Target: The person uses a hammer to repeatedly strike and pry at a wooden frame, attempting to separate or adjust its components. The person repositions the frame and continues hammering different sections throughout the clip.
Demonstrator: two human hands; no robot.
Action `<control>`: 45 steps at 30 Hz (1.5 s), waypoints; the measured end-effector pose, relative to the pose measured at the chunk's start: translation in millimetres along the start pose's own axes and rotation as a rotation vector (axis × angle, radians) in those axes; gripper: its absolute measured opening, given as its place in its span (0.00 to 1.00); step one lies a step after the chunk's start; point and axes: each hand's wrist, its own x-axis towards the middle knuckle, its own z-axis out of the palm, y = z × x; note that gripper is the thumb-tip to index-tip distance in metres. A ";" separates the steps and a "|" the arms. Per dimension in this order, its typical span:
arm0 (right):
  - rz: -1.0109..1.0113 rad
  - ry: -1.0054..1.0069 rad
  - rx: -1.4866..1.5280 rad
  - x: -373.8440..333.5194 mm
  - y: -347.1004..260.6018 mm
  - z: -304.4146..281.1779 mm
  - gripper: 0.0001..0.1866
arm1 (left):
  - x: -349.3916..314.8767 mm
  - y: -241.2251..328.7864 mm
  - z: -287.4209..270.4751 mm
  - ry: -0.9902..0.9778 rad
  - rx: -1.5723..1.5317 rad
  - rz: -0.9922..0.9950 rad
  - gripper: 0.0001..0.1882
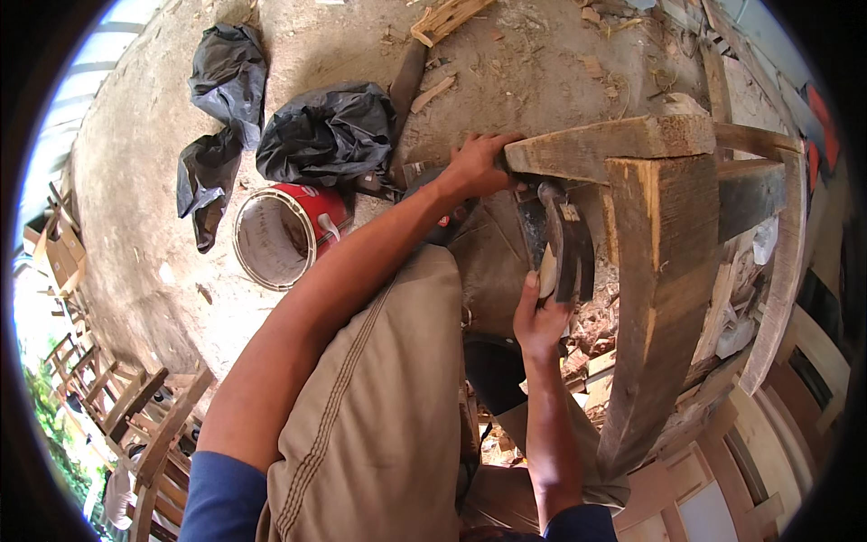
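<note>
A worn wooden chair frame (664, 262) stands tilted at my right, with a thick leg and a tapered upper piece (587, 146). My left hand (483, 169) reaches across my leg and closes around the left end of that tapered piece; part of its grip is hidden. Below it, my right hand (544, 318) is closed on the lower end of a dark curved tool (569, 244). A pale wooden part shows beside its thumb. The tool stands roughly upright, close to the thick leg; its exact kind is unclear.
A red bucket with a white inside (271, 239) lies tipped at left, beside black plastic bags (327, 134). A cut wood block (450, 20) rests on the dirt floor. Wood scraps (596, 334) lie under the frame. More wooden frames (135, 425) stand at lower left.
</note>
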 end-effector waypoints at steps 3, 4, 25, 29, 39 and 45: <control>0.182 -0.067 0.067 -11.7 -6.6 -4.6 0.18 | -1.1 -8.3 5.2 0.048 0.007 0.057 0.46; 0.256 -0.096 0.094 -17.6 -5.3 -5.4 0.18 | -2.3 -9.5 5.9 0.074 -0.004 0.099 0.47; 0.395 -0.196 0.103 -33.5 17.2 -0.2 0.18 | -28.5 27.1 6.8 0.157 0.167 0.088 0.53; 0.429 -0.221 0.117 -29.8 20.2 -1.6 0.19 | -22.8 21.2 5.2 0.137 0.154 0.077 0.53; 0.404 -0.228 0.088 -23.2 18.4 -8.4 0.16 | -18.3 24.2 -0.3 0.029 0.039 -0.038 0.60; 0.246 -0.180 0.068 -19.2 23.2 -1.3 0.17 | -18.3 24.0 4.9 0.120 0.060 -0.027 0.50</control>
